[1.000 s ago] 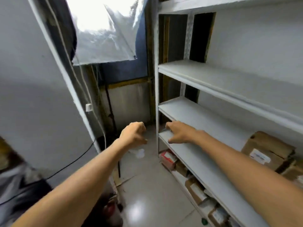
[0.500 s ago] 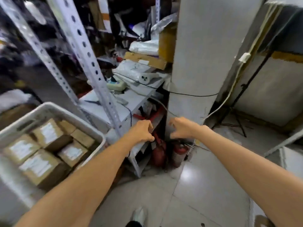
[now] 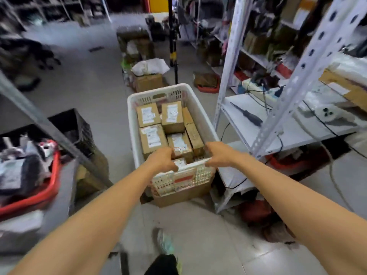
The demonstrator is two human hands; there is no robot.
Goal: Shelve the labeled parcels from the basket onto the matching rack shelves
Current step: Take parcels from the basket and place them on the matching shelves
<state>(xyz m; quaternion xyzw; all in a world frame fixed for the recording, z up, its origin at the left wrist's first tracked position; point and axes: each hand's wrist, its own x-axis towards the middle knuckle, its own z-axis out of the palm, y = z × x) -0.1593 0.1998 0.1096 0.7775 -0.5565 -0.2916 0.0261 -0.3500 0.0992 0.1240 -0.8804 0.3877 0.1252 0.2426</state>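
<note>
A white plastic basket (image 3: 200, 116) stands on a cardboard box on the floor, straight ahead. Several brown parcels with white labels (image 3: 152, 138) fill it. A small labeled parcel (image 3: 180, 162) lies at the near end, just inside the rim. My left hand (image 3: 161, 160) is curled right beside that small parcel, touching its left side; whether it grips it is hidden. My right hand (image 3: 216, 153) hovers over the near right corner of the basket with bent fingers and nothing visible in it.
A white metal rack (image 3: 224, 62) with cables and a tool on its shelf (image 3: 264, 132) stands close on the right. A grey post (image 3: 45, 124), a black crate (image 3: 75, 124) and a red bin (image 3: 35, 197) of clutter are on the left. Boxes (image 3: 148, 82) sit beyond the basket.
My view has swung left from the empty white rack, past a pillar, to the basket. Both hands, loosely curled in the air before, now reach down to the basket's near end.
</note>
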